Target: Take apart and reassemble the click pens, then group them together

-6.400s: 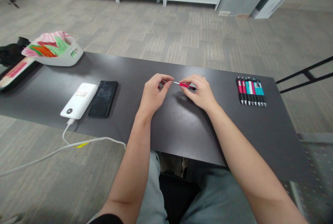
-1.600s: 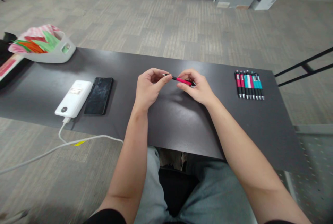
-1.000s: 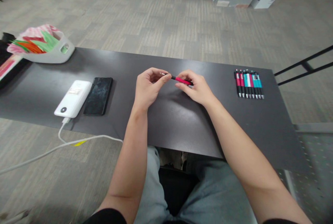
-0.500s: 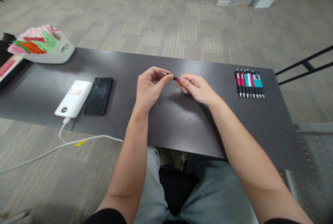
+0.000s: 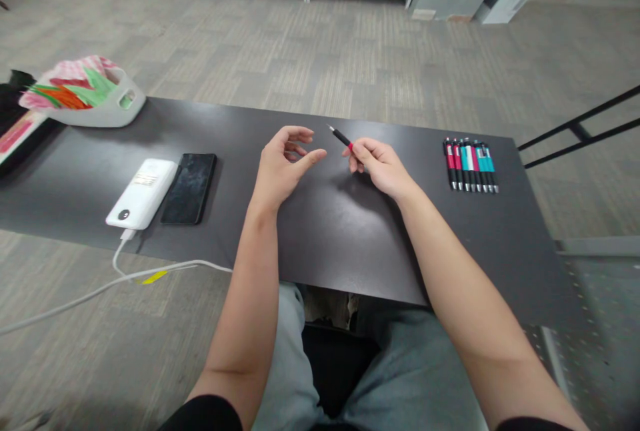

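Observation:
A pen (image 5: 342, 138) with a black grip, a silver tip and a reddish-pink barrel is pinched in my right hand (image 5: 379, 163). Its tip points up and to the left, and the rear of the barrel is hidden by my fingers. My left hand (image 5: 283, 165) is held above the table with fingers curved and apart. Nothing is in it, and a small gap separates it from the pen tip. On the right part of the table lies a row of several pens (image 5: 470, 165) in red, teal and white, side by side with silver tips towards me.
On the dark table (image 5: 350, 244), a black phone (image 5: 189, 189) lies beside a white power bank (image 5: 142, 193) with a white cable (image 5: 185, 265) hanging off the front edge. A white basket (image 5: 117, 107) of colourful packets stands at the far left. Black metal bars (image 5: 580, 129) rise at the right.
My left hand has let go of the pen's front end and moved slightly left, its fingers opening. The pen stays in my right hand, its tip now exposed and tilted further up.

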### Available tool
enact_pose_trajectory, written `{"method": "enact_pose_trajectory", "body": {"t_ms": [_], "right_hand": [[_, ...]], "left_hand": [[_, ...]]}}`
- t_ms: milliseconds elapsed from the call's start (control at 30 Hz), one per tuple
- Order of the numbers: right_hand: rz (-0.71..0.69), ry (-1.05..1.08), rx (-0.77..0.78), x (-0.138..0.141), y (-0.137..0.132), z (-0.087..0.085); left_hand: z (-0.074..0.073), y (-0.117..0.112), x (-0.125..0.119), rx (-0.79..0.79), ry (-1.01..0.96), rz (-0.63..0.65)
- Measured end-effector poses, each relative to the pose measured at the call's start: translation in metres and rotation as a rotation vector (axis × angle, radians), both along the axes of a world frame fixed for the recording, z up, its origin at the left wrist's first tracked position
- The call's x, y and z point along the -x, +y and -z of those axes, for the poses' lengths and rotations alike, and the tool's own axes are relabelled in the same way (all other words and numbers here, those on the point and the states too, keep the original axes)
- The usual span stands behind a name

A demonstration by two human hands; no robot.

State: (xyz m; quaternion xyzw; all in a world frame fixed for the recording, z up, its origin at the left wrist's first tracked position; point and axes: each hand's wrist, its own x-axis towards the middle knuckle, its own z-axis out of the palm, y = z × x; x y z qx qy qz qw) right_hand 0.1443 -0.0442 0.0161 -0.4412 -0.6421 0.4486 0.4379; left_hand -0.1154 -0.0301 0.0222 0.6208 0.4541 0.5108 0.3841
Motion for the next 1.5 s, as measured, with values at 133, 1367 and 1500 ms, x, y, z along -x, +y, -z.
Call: {"method": "enact_pose_trajectory", "body": {"t_ms": [133, 1367, 1500], "right_hand": [[0.153, 0.006, -0.045, -0.006, 0.008, 0.010], [0.319, -0.298, -0.395, -0.018, 0.006, 0.010], [0.314, -0.323, -0.412, -0.019, 0.005, 0.006]], "left_hand": [[0.029, 0.016, 0.004, -0.017, 0.306, -0.158], [-0.007, -0.003, -0.009, -0.022, -0.139, -0.043], [-0.008, -0.004, -0.011, -0.010, -0.109, -0.029]]}}
